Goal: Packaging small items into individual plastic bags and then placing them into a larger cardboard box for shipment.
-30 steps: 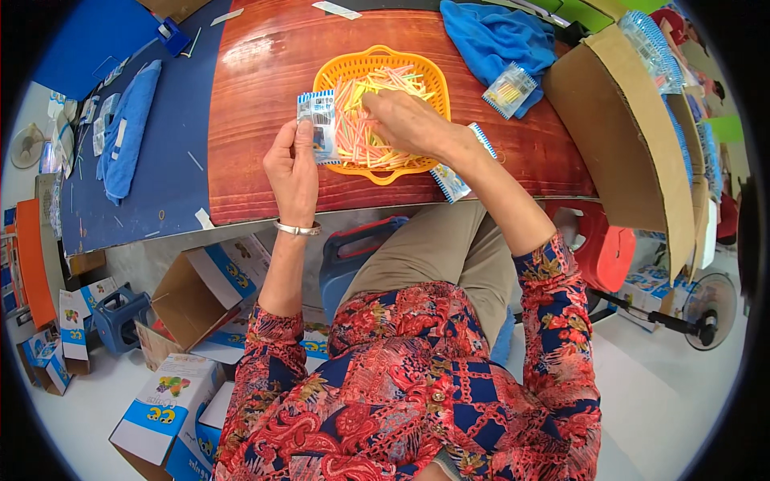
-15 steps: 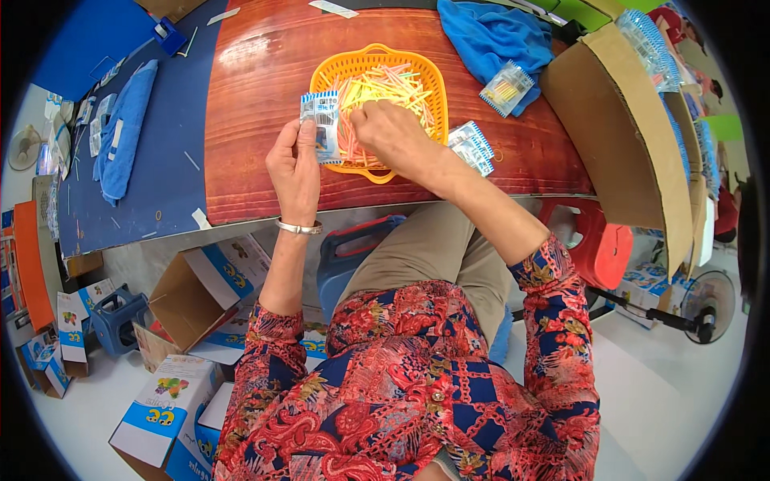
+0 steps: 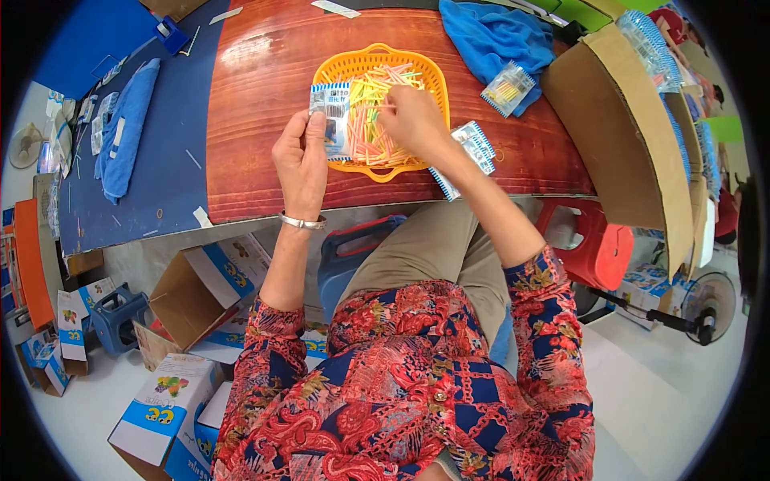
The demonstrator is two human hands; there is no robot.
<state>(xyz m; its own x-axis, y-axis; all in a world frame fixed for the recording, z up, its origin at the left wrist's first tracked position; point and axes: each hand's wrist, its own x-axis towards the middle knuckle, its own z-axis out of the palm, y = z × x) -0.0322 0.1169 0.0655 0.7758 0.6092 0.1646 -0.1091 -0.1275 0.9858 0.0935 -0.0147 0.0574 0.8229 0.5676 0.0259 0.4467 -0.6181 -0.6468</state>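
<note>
An orange plastic basket [image 3: 437, 76] stands on the table, full of thin pink and yellow sticks [image 3: 369, 140]. At its left side my left hand [image 3: 301, 156] pinches a small clear packet [image 3: 330, 120] with blue-and-white striped ends, held upright by its edge. My right hand [image 3: 415, 120] is over the right half of the sticks, fingers curled together; a thin pink stick pokes out from the fingertips. Its palm side is hidden. More such packets [image 3: 475, 144] lie beside the basket, partly under my right forearm.
A blue cloth [image 3: 489, 40] with a filled packet [image 3: 508, 88] lies at the far right, near an upright cardboard box [image 3: 618, 120]. Another blue cloth [image 3: 128, 132] lies on the dark left part of the table. A red stool [image 3: 589, 248] and cartons [image 3: 164, 401] stand below.
My right hand has moved right and slightly up over the sticks, with a pink stick now showing at its fingertips. The left hand and its packet have shifted slightly right.
</note>
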